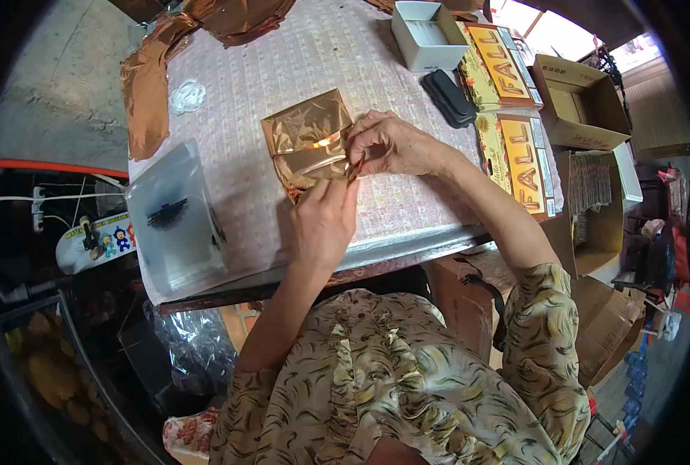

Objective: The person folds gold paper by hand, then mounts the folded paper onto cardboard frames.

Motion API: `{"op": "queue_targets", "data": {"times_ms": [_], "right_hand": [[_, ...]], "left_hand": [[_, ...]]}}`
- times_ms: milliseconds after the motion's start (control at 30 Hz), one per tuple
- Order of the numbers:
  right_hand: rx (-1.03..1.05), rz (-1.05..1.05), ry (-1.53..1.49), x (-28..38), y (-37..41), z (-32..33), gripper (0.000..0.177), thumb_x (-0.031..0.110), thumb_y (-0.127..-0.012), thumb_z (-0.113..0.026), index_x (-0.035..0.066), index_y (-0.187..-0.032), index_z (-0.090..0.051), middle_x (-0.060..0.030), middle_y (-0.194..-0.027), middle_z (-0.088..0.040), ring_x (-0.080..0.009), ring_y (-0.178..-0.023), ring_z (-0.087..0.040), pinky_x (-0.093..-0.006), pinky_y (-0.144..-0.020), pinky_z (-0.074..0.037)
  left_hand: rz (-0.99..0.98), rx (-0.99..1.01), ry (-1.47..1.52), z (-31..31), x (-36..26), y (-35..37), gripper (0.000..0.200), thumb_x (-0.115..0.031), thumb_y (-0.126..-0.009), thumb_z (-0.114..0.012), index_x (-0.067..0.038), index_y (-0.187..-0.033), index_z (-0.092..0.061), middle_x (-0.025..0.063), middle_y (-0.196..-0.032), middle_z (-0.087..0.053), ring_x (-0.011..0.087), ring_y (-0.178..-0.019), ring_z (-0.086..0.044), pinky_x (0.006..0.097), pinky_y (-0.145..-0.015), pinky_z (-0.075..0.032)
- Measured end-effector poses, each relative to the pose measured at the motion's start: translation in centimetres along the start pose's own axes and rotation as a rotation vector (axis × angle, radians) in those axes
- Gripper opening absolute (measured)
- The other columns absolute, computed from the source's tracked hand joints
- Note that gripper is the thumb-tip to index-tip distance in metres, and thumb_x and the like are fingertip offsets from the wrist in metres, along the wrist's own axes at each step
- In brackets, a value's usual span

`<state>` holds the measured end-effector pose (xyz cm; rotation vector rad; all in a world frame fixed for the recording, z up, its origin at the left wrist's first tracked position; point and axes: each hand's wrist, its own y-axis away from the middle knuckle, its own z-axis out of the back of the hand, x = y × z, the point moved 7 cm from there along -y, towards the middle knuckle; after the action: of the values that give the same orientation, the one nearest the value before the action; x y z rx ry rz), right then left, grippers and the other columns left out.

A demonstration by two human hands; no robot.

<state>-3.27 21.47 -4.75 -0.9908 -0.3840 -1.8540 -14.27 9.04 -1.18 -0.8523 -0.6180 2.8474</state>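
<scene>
I am holding the corner of a shiny copper foil packet that is lying on the patterned tablecloth in front of me. My right hand is curling, thumb and fingers pinching the foil at the packet's right edge. My left hand is bending in from the near side, fingers partly closed at the same corner; I cannot tell how firmly they are gripping. A stack of clear bags is lying to the left, and a black case is resting to the right.
</scene>
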Motion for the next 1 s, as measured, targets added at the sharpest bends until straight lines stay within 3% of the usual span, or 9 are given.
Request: {"op": "queue_targets", "data": {"times_ms": [67,233,300,333,400,600,700,800,1000], "right_hand": [[0.008,-0.023,-0.047,0.3,0.0,0.3,0.02,0.01,-0.077,-0.087,0.007,-0.093,-0.075,-0.0048,-0.108,-0.069,-0.0241,-0.107,-0.06,-0.038,-0.098,-0.047],[0.034,-0.051,-0.214,-0.2,-0.2,0.3,0.014,0.008,-0.084,-0.081,0.003,-0.095,-0.073,-0.0073,-0.11,-0.066,-0.0238,-0.105,-0.061,-0.0375,-0.094,-0.049],[0.016,-0.032,-0.198,-0.2,-0.2,0.2,0.013,0.008,-0.088,-0.077,-0.001,-0.096,-0.072,-0.0085,-0.108,-0.064,-0.024,-0.102,-0.062,-0.0365,-0.091,-0.051],[0.023,-0.032,-0.197,-0.1,-0.3,0.1,0.013,0.008,-0.088,-0.077,-0.001,-0.096,-0.072,-0.0085,-0.108,-0.064,-0.024,-0.102,-0.062,-0.0365,-0.091,-0.051],[-0.002,-0.028,-0.134,0.0,-0.6,0.1,0.014,0.009,-0.089,-0.076,-0.003,-0.095,-0.071,-0.0098,-0.107,-0.063,-0.0238,-0.102,-0.062,-0.0361,-0.088,-0.052],[-0.034,-0.042,-0.001,0.1,-0.9,-0.3,0.014,0.008,-0.089,-0.077,-0.004,-0.093,-0.071,-0.0112,-0.105,-0.064,-0.0254,-0.098,-0.063,-0.0364,-0.084,-0.053],[-0.095,-0.186,-0.043,0.2,-0.6,-0.5,0.016,0.008,-0.086,-0.078,-0.003,-0.095,-0.071,-0.0128,-0.106,-0.065,-0.0289,-0.096,-0.064,-0.0378,-0.084,-0.054],[-0.337,-0.039,0.273,2.7,0.4,-0.2,0.02,0.008,-0.083,-0.08,0.0,-0.101,-0.073,-0.0125,-0.109,-0.067,-0.0298,-0.095,-0.064,-0.0387,-0.084,-0.053],[-0.231,0.136,0.501,3.9,2.1,-2.2,0.029,0.008,-0.083,-0.079,0.006,-0.112,-0.074,-0.009,-0.114,-0.068,-0.0264,-0.096,-0.064,-0.0384,-0.084,-0.049]], "left_hand": [[0.119,-0.012,0.134,0.4,1.3,-0.4,0.025,-0.018,-0.098,-0.069,0.002,-0.084,-0.066,0.0169,-0.059,-0.057,0.0285,-0.048,-0.059,0.0389,-0.05,-0.044],[0.399,0.097,0.269,-0.3,4.0,-0.4,0.028,-0.019,-0.095,-0.067,0.004,-0.079,-0.063,0.0219,-0.064,-0.061,0.0366,-0.054,-0.064,0.0417,-0.053,-0.046],[0.46,0.163,0.269,-1.3,5.4,0.1,0.03,-0.02,-0.098,-0.068,0.004,-0.081,-0.064,0.0088,-0.054,-0.058,0.0075,-0.049,-0.05,0.0328,-0.047,-0.039],[0.465,0.16,0.272,-1.2,5.4,-0.1,0.03,-0.02,-0.098,-0.068,0.004,-0.081,-0.064,0.0088,-0.054,-0.058,0.0075,-0.049,-0.05,0.0328,-0.047,-0.039],[0.553,0.185,0.368,-1.2,5.4,-0.3,0.034,-0.025,-0.095,-0.067,0.004,-0.077,-0.064,0.022,-0.063,-0.062,0.0378,-0.055,-0.064,0.0442,-0.055,-0.048],[0.585,0.242,0.252,-2.0,6.6,-0.1,0.035,-0.028,-0.095,-0.065,0.002,-0.077,-0.067,0.0234,-0.068,-0.065,0.0429,-0.063,-0.066,0.0494,-0.059,-0.05],[0.471,0.194,0.11,-2.0,6.6,-0.6,0.035,-0.026,-0.097,-0.064,0.002,-0.077,-0.068,0.0163,-0.059,-0.062,0.0216,-0.047,-0.059,0.0402,-0.051,-0.044],[0.539,0.176,0.117,-2.0,6.8,-0.6,0.036,-0.027,-0.094,-0.066,0.002,-0.073,-0.067,0.019,-0.061,-0.062,0.0262,-0.047,-0.059,0.0417,-0.052,-0.044],[0.588,0.284,0.154,-2.6,7.7,-0.7,0.033,-0.027,-0.094,-0.066,0.002,-0.078,-0.071,0.0201,-0.062,-0.063,0.0242,-0.049,-0.061,0.0395,-0.053,-0.046]]}}
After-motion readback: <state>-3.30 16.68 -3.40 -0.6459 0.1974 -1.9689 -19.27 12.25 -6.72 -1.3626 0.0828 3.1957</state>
